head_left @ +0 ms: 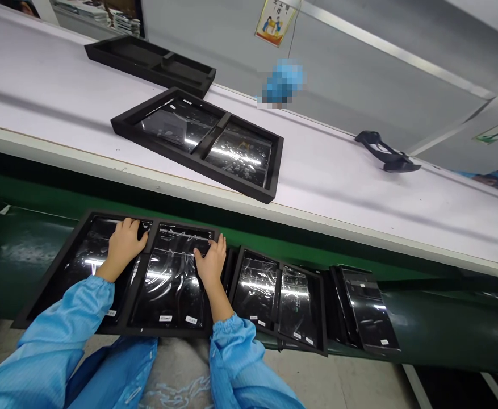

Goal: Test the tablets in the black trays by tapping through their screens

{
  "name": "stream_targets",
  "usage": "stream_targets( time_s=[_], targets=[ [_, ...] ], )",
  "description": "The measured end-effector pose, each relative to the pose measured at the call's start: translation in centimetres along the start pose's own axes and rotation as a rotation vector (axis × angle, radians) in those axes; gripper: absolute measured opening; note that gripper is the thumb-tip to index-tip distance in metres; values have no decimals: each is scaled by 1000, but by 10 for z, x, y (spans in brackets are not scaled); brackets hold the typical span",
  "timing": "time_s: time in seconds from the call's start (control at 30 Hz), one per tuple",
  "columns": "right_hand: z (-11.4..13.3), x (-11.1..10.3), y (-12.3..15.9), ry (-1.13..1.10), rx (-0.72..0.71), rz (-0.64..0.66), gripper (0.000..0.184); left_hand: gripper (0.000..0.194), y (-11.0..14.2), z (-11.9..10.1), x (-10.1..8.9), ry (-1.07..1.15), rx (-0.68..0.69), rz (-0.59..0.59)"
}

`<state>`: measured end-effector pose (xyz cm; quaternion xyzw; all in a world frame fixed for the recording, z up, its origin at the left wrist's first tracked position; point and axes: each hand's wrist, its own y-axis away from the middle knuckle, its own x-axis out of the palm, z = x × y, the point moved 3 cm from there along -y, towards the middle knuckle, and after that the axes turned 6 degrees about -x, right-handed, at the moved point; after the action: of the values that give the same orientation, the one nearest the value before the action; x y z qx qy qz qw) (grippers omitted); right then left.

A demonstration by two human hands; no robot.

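Black divided tray [167, 332] on green surface [31, 250]; glossy panels [170, 284], one per compartment, white labels [166, 318] at near edge.

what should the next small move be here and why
Perhaps smooth the panel in the right compartment of the near tray: its reflections look wavy, suggesting loose film, and the right hand is at its upper right edge.

Through the head camera I see a white shelf [338, 184], a black strap-like object [397, 163] on it, a yellow-edged poster [275, 23] and pale stacks [125, 24] beyond it.
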<state>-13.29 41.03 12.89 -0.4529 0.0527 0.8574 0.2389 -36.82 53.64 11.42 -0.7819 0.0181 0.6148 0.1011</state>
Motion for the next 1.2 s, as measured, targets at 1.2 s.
stream_targets(
  time_s=[1.2],
  targets=[
    [7, -3, -2, 104, 48, 79, 49, 45, 0, -2, -3, -81, 59, -44]
  ],
)
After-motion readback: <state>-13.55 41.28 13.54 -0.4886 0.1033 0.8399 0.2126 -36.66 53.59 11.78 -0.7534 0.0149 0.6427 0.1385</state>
